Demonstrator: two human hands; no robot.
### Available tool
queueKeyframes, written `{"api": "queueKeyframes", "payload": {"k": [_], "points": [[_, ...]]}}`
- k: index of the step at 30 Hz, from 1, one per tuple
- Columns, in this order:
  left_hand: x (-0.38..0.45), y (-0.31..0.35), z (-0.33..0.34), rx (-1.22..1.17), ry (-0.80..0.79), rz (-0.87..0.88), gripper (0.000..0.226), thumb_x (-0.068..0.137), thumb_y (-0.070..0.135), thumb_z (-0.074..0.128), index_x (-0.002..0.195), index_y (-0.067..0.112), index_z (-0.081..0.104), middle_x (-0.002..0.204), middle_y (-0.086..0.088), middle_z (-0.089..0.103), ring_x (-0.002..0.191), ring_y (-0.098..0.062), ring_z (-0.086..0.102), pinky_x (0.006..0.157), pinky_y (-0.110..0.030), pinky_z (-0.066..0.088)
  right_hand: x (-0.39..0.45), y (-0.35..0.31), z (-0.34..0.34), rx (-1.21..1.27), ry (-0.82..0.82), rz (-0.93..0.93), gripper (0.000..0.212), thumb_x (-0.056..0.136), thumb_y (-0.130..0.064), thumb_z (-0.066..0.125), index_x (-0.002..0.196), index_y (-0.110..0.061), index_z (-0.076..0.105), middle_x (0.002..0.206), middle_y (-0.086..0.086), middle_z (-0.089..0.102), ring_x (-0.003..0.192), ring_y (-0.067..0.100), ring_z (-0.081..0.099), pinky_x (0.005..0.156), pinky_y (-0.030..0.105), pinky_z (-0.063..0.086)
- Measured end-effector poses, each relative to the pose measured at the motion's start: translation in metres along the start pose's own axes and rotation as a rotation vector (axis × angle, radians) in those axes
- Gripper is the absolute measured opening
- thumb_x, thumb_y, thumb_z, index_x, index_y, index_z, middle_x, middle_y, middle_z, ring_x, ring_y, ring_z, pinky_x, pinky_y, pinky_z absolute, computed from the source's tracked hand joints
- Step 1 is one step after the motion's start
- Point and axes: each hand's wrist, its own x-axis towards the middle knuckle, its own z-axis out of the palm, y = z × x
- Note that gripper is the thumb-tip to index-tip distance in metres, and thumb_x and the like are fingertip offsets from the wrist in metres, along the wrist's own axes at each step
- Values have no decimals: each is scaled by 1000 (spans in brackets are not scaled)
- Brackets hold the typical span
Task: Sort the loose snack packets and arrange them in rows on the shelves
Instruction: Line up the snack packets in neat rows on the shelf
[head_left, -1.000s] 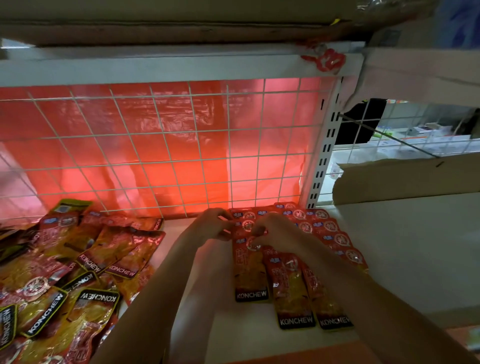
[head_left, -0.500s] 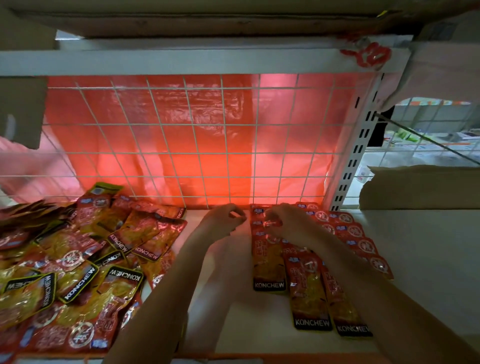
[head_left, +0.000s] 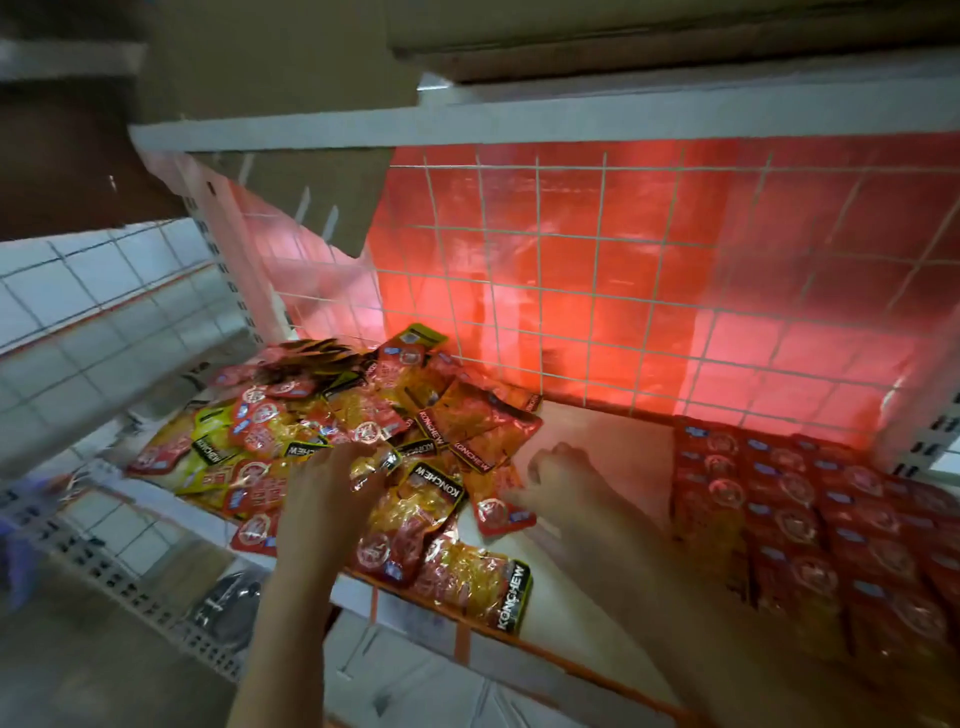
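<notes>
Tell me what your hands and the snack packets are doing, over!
Left hand open on loose packet pile. Right hand open, at the pile's right edge. Arranged rows far right. Nothing blocking.

White shelf (head_left: 597, 452), orange strip along front edge. Left side: loose heap of KONCHEW snack packets (head_left: 332, 441), red and yellow, overlapping at all angles, a few reaching the front edge. Right side: red packets (head_left: 810, 514) laid flat in neat overlapping rows. Bare white strip between the two groups.
</notes>
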Motion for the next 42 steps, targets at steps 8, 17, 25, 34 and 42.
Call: {"api": "queueKeyframes", "payload": {"k": [8,17,25,34,42], "points": [[-1,-63,-25,50,87,-428,51,85,34,65,124,2,55,125,-28,52,117,-43,45,99,-48,35,1,-25,14,-46,10,46,68,76,-51,70,123,-8,47,121,9,53,112,25,48,91,31,39],[5,-83,-26,-258,34,-561,77,67,35,83,130,11,45,123,-20,58,114,-41,52,98,-54,41,-17,-13,7,239,51,142,69,66,-38,83,116,-7,47,113,6,59,107,24,56,77,29,41],[-10,-57,-31,-648,252,-484,40,86,16,66,124,7,56,108,-6,61,98,-26,58,78,-34,42,-34,6,2,726,106,156,20,69,-15,80,85,-14,69,89,10,72,80,24,69,75,41,58],[-14,-19,-44,-980,274,-389,20,88,26,64,105,14,65,97,-7,69,83,-21,65,75,-30,50,-52,17,-22,794,94,-2,40,73,5,72,102,-22,63,99,5,63,87,17,59,78,30,49],[-22,26,-30,-1264,26,-305,10,90,16,60,81,12,62,71,2,66,66,-10,61,64,-25,48,-71,18,-31,1590,51,114,12,84,-2,63,90,-12,63,80,3,69,75,18,66,66,33,59]]}}
